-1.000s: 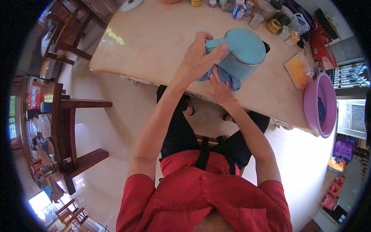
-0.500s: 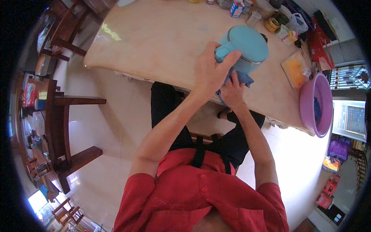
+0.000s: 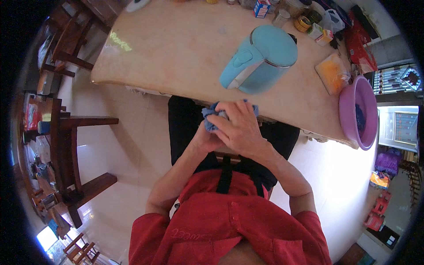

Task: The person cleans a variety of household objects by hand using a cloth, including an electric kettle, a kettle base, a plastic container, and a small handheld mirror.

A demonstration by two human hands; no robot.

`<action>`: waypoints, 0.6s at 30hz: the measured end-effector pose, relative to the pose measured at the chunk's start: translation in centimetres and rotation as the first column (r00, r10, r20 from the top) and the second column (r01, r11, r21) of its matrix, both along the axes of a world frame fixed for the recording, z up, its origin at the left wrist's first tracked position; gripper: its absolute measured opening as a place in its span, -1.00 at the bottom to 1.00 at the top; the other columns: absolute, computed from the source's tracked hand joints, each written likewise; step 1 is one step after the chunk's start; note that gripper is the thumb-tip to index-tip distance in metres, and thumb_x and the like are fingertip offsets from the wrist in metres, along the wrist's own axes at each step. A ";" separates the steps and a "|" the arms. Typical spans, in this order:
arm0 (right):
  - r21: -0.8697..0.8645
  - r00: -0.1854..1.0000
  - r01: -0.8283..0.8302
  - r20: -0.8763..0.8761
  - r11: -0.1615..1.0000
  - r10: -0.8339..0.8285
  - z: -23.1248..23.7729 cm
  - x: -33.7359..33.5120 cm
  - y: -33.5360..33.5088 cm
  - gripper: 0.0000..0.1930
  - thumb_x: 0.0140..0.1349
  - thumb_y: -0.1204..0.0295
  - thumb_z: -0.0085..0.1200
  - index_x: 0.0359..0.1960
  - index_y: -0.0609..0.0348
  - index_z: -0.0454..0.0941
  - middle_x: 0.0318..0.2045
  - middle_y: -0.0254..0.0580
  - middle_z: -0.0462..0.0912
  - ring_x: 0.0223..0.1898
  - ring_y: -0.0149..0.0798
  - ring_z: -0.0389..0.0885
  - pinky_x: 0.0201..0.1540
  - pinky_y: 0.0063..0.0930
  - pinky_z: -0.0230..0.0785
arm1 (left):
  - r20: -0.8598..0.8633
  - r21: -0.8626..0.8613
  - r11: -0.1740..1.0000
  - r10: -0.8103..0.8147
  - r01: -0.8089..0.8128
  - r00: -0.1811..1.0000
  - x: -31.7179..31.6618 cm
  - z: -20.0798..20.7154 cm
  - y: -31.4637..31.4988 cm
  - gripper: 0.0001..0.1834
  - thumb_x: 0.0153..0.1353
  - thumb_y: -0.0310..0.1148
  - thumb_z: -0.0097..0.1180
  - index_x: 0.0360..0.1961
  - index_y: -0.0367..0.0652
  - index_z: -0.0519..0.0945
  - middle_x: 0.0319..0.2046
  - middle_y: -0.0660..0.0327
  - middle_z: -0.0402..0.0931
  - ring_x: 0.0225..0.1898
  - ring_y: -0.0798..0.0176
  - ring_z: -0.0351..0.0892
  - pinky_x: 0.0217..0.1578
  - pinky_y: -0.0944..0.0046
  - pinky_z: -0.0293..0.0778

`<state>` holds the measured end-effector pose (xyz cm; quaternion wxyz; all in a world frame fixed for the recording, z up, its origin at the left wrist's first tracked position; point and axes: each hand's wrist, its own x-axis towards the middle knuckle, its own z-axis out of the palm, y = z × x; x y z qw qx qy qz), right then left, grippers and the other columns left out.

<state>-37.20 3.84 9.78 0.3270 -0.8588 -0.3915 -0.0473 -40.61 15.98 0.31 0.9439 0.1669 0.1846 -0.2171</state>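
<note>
A light blue electric kettle [image 3: 260, 59] stands on the beige table [image 3: 176, 48] near its front edge, with no hand on it. Both my hands are together below the table edge, in front of my body. My right hand [image 3: 240, 130] lies on top and covers a bunched blue cloth [image 3: 211, 115]. My left hand [image 3: 204, 140] is underneath, mostly hidden, and also grips the cloth.
A purple basin [image 3: 360, 112] sits at the table's right end, beside an orange packet [image 3: 332, 73]. Jars, tins and small boxes [image 3: 304, 20] crowd the far edge. A dark wooden chair [image 3: 70, 145] stands on the pale tiled floor to my left.
Both hands have left the kettle and pulled back toward my body with the blue cloth. The kettle now stands alone on the table.
</note>
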 end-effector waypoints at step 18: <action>0.733 0.753 0.520 -0.636 0.438 0.169 -1.3 5.7 2.5 -0.51 0.35 0.08 -0.33 0.11 0.22 0.18 0.04 -0.15 0.32 0.06 -0.25 0.31 0.15 -0.32 0.12 | 0.445 0.100 0.954 0.210 -0.281 0.870 13.0 3.1 4.8 -0.55 0.20 -0.21 -0.09 0.08 -0.19 0.32 0.00 0.08 0.40 0.03 0.13 0.39 0.07 0.11 0.31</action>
